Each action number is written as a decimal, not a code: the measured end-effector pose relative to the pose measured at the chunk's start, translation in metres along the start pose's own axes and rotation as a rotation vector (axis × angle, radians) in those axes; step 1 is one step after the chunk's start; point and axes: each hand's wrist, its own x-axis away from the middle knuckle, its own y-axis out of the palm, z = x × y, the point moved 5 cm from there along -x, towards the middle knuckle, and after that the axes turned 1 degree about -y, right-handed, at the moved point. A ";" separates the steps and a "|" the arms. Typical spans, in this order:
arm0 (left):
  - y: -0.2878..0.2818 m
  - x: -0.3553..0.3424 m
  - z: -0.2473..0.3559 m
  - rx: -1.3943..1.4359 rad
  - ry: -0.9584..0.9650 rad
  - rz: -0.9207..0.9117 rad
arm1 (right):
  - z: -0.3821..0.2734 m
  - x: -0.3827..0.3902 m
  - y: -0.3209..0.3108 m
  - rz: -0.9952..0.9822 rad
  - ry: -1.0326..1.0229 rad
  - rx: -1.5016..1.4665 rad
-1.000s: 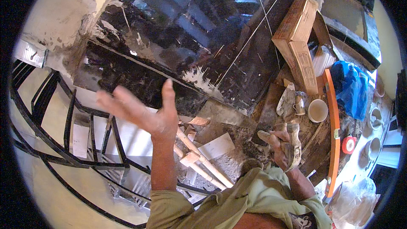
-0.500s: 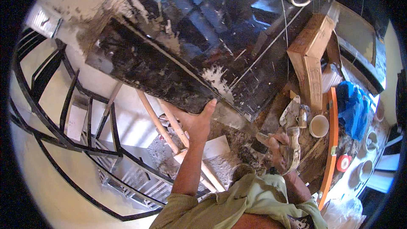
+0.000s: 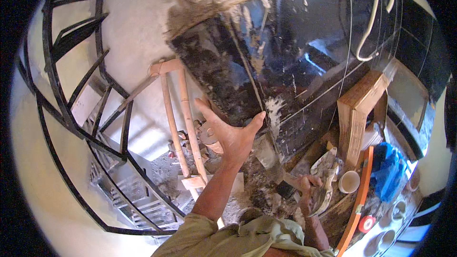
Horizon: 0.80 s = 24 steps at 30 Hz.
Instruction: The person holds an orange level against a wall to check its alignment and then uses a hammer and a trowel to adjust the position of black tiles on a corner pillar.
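My left hand (image 3: 233, 135) spreads across the lower end of a black tile strip (image 3: 216, 62), thumb at its right corner and fingers stretched past its left edge. It touches the tile without wrapping around it. Mortar smears cover the tile's dark face. Lower right, my right hand (image 3: 307, 185) is closed around the handle of a trowel, whose grey blade (image 3: 266, 152) points up toward the tile's lower end. A small black block (image 3: 285, 189) shows beside that hand. Large glossy black tiles (image 3: 314, 33) adjoin the strip on its right.
A cardboard box (image 3: 353, 109), white cup (image 3: 349, 182), orange spirit level (image 3: 360, 200), blue plastic (image 3: 388, 166) and red roll (image 3: 366, 223) lie to the right. A wooden ladder (image 3: 183, 114) and black metal railing (image 3: 71, 123) are at left. A pale cable (image 3: 370, 24) hangs at upper right.
The view has turned, shifting the scene. My left hand's fingers have spread out past the tile's left edge. My right hand still holds the trowel near the tile's lower end.
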 end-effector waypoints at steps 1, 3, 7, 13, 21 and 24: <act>0.001 -0.005 0.008 -0.039 0.009 -0.005 | 0.007 0.004 0.001 0.056 0.053 -0.167; -0.001 -0.009 0.011 -0.229 0.049 0.024 | 0.004 0.003 -0.001 0.060 0.156 -0.216; -0.004 -0.023 0.022 -0.236 0.013 0.010 | 0.021 0.007 0.001 0.058 0.210 -0.329; -0.002 -0.071 0.059 -0.067 0.293 0.112 | 0.021 0.009 0.001 0.097 0.249 -0.593; -0.006 -0.086 0.074 -0.189 0.300 0.130 | 0.056 0.022 0.026 0.071 0.278 -0.739; -0.004 -0.083 0.072 -0.169 0.245 0.113 | 0.017 0.014 0.017 0.063 0.152 -0.421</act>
